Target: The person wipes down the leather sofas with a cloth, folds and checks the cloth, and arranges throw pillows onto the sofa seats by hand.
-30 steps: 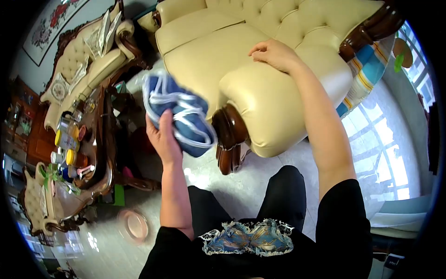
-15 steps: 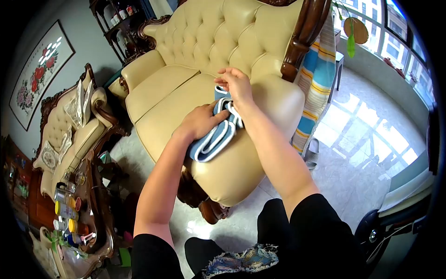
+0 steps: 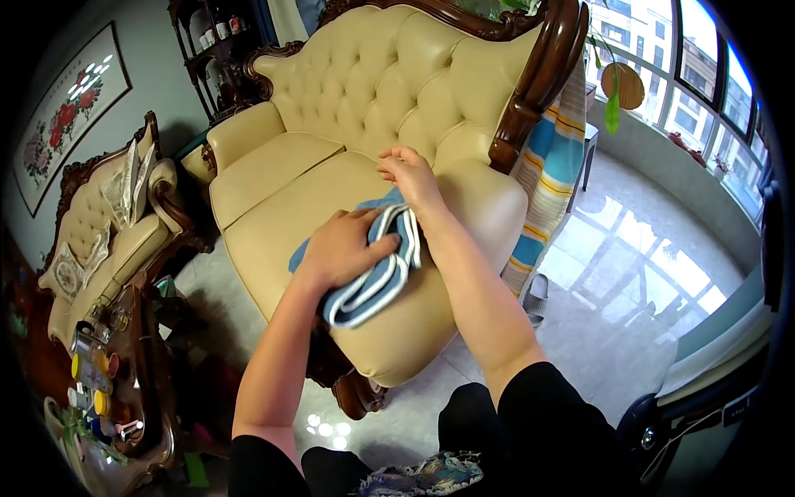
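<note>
A blue cloth with white trim [image 3: 374,277] lies on the front corner of the cream sofa [image 3: 290,178], its long axis running from the near edge toward the backrest. The left hand [image 3: 341,247] presses flat on it, while the right hand [image 3: 410,176] seems to pinch its far end, though the grip is partly hidden.

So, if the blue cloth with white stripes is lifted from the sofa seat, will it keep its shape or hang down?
Probably floppy: the blue cloth lies in soft folds under the left hand and bends over the sofa seat edge. It looks light. On the smooth leather it may slide when pushed.
</note>
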Demonstrator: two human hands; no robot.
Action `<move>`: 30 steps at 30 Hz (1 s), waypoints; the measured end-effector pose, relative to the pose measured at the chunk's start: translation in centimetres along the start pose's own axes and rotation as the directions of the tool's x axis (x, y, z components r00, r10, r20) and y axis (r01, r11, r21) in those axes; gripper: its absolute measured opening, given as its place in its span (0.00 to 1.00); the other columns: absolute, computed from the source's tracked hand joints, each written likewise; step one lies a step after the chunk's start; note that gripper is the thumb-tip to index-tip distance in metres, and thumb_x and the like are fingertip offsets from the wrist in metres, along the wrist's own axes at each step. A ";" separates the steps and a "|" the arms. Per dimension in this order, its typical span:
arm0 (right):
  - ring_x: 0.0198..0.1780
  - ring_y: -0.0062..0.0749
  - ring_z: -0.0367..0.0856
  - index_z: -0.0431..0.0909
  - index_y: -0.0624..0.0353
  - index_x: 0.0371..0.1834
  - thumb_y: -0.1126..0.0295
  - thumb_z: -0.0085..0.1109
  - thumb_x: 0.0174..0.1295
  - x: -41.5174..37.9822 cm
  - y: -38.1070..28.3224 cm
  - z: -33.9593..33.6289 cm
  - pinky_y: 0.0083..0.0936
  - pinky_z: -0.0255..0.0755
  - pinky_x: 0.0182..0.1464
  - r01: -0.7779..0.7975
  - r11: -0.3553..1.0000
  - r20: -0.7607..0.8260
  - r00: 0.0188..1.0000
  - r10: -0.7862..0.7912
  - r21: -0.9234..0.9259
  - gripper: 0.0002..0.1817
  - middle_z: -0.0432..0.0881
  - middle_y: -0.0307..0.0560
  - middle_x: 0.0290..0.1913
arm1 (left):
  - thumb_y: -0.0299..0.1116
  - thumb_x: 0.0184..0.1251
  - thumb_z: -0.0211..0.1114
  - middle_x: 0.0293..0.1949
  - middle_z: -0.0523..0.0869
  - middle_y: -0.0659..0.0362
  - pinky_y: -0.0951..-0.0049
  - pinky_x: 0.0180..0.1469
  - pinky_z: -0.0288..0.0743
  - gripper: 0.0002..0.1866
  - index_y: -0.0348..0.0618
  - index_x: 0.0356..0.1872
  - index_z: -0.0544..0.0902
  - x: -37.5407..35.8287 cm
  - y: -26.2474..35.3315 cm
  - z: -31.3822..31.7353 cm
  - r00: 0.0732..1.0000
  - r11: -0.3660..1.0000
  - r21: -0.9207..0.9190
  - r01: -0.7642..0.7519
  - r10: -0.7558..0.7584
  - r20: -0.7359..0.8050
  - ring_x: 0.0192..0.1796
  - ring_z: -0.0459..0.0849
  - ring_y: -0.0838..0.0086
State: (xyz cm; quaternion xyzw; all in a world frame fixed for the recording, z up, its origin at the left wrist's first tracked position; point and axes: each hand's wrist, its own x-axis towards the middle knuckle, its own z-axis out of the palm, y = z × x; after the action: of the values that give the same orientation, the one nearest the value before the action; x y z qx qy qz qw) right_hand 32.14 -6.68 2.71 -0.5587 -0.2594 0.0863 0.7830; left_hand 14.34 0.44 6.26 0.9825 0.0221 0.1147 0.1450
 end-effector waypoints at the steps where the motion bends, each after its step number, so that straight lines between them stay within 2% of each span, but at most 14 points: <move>1: 0.43 0.26 0.82 0.81 0.62 0.48 0.62 0.61 0.59 -0.2 0.0 -0.3 0.25 0.73 0.50 0.065 0.994 0.094 0.994 -0.056 -0.094 0.18 0.85 0.44 0.39 | 0.58 0.64 0.56 0.62 0.82 0.46 0.57 0.65 0.72 0.35 0.43 0.64 0.80 -0.8 0.4 0.2 0.998 0.999 0.035 -0.034 0.036 -0.050 0.62 0.78 0.50; 3: 0.44 0.29 0.84 0.84 0.60 0.48 0.57 0.59 0.63 -0.9 0.1 -0.5 0.28 0.74 0.50 0.192 0.942 0.269 0.956 -0.116 -0.274 0.18 0.88 0.45 0.41 | 0.56 0.60 0.57 0.63 0.81 0.50 0.57 0.64 0.74 0.34 0.48 0.65 0.80 -1.7 0.5 0.7 0.990 0.994 0.085 -0.067 0.077 -0.119 0.62 0.78 0.51; 4: 0.44 0.29 0.84 0.84 0.60 0.48 0.57 0.59 0.63 -1.5 -0.2 -0.6 0.28 0.74 0.50 0.195 0.940 0.277 0.954 -0.115 -0.280 0.18 0.88 0.45 0.41 | 0.56 0.60 0.57 0.63 0.81 0.50 0.57 0.64 0.74 0.34 0.48 0.65 0.80 -1.7 0.6 0.6 0.989 0.995 0.079 -0.063 0.073 -0.128 0.62 0.78 0.51; 6: 0.42 0.34 0.84 0.85 0.58 0.45 0.55 0.57 0.64 -2.9 -1.7 -0.8 0.29 0.75 0.50 0.195 0.814 0.487 0.865 0.121 -0.548 0.18 0.89 0.44 0.40 | 0.55 0.60 0.57 0.62 0.82 0.50 0.56 0.63 0.74 0.33 0.49 0.63 0.81 -1.8 0.9 0.0 0.996 0.999 0.023 -0.048 0.050 -0.072 0.62 0.78 0.51; 7: 0.44 0.37 0.85 0.87 0.56 0.42 0.53 0.58 0.63 -3.2 -2.2 -1.0 0.29 0.75 0.51 0.230 0.784 0.497 0.861 0.113 -0.576 0.18 0.89 0.45 0.39 | 0.54 0.60 0.58 0.61 0.83 0.51 0.54 0.62 0.74 0.32 0.49 0.62 0.81 -1.8 0.9 -0.2 0.998 0.999 0.023 -0.048 0.049 -0.048 0.62 0.78 0.52; 8: 0.44 0.37 0.85 0.87 0.56 0.42 0.53 0.58 0.63 -3.5 -2.3 -1.8 0.29 0.75 0.51 0.218 0.780 0.494 0.860 0.131 -0.587 0.18 0.89 0.45 0.39 | 0.54 0.60 0.58 0.61 0.83 0.51 0.54 0.62 0.74 0.32 0.49 0.62 0.81 -1.8 0.7 0.1 0.998 0.999 0.006 -0.044 0.045 -0.042 0.62 0.78 0.52; 10: 0.46 0.38 0.86 0.87 0.53 0.43 0.53 0.57 0.64 -3.8 -3.2 -3.2 0.31 0.76 0.50 0.132 0.744 0.292 0.952 0.089 -0.656 0.18 0.89 0.47 0.41 | 0.54 0.59 0.59 0.62 0.82 0.49 0.54 0.63 0.74 0.32 0.51 0.63 0.81 -1.8 0.3 0.4 0.973 0.990 -0.005 -0.141 0.138 -0.183 0.61 0.78 0.50; 11: 0.50 0.33 0.86 0.87 0.56 0.48 0.61 0.59 0.65 -4.8 -4.1 -3.1 0.27 0.77 0.53 0.054 0.668 0.148 0.985 0.084 -0.742 0.15 0.90 0.43 0.46 | 0.54 0.58 0.60 0.63 0.81 0.48 0.54 0.63 0.73 0.33 0.52 0.64 0.80 -1.7 0.0 0.7 0.964 0.985 0.000 -0.171 0.167 -0.208 0.62 0.78 0.48; 12: 0.50 0.33 0.86 0.87 0.56 0.48 0.61 0.59 0.65 -5.5 -4.2 -2.9 0.27 0.77 0.53 0.023 0.665 0.131 0.985 0.113 -0.746 0.15 0.90 0.43 0.46 | 0.54 0.57 0.60 0.64 0.80 0.47 0.52 0.64 0.72 0.34 0.53 0.65 0.80 -1.7 0.1 0.5 0.967 0.984 -0.033 -0.174 0.164 -0.195 0.62 0.77 0.47; 14: 0.48 0.40 0.85 0.88 0.56 0.42 0.62 0.60 0.63 -6.3 -5.2 -2.3 0.32 0.77 0.52 0.213 0.468 0.173 0.977 -0.127 -0.858 0.12 0.90 0.43 0.42 | 0.54 0.56 0.61 0.64 0.81 0.48 0.50 0.63 0.72 0.33 0.53 0.64 0.81 -1.5 0.5 0.0 0.972 0.988 -0.044 -0.147 0.136 -0.192 0.63 0.78 0.49; 15: 0.46 0.43 0.84 0.87 0.55 0.36 0.65 0.61 0.61 -6.0 -4.3 -2.5 0.35 0.76 0.51 0.304 0.446 0.216 0.947 -0.237 -0.842 0.09 0.89 0.41 0.40 | 0.54 0.56 0.61 0.64 0.81 0.48 0.50 0.63 0.72 0.33 0.53 0.64 0.81 -1.5 0.5 -0.1 0.978 0.987 -0.083 -0.140 0.124 -0.170 0.63 0.78 0.49; 16: 0.46 0.43 0.84 0.87 0.55 0.36 0.65 0.61 0.61 -5.8 -4.1 -2.6 0.35 0.76 0.51 0.277 0.440 0.204 0.957 -0.206 -0.854 0.09 0.89 0.41 0.40 | 0.52 0.56 0.62 0.64 0.80 0.49 0.51 0.63 0.72 0.33 0.52 0.64 0.81 -1.4 0.2 -0.3 0.980 0.990 -0.087 -0.113 0.096 -0.177 0.63 0.77 0.49; 19: 0.46 0.39 0.85 0.84 0.53 0.30 0.70 0.62 0.56 -5.8 -4.0 -2.1 0.36 0.74 0.52 0.326 0.447 0.174 0.921 -0.347 -0.833 0.03 0.89 0.39 0.37 | 0.50 0.54 0.63 0.64 0.81 0.51 0.53 0.63 0.72 0.32 0.51 0.63 0.82 -1.1 0.3 -0.9 0.983 0.992 -0.101 -0.078 0.059 -0.176 0.63 0.78 0.50; 30: 0.48 0.36 0.81 0.81 0.53 0.29 0.73 0.59 0.52 -5.3 -4.6 -2.0 0.35 0.72 0.52 0.310 0.422 0.200 0.937 -0.285 -0.852 0.03 0.88 0.35 0.43 | 0.54 0.56 0.63 0.65 0.80 0.55 0.50 0.66 0.67 0.31 0.53 0.61 0.82 -0.2 0.3 -1.9 0.990 0.990 -0.134 -0.039 0.020 -0.138 0.65 0.76 0.54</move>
State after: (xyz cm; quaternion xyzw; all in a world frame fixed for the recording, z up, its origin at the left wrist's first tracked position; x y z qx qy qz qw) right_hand 27.90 -12.28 4.78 -0.8218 -0.3707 -0.1905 0.3885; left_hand 13.68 0.66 8.08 0.9604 0.0095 0.1849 0.2081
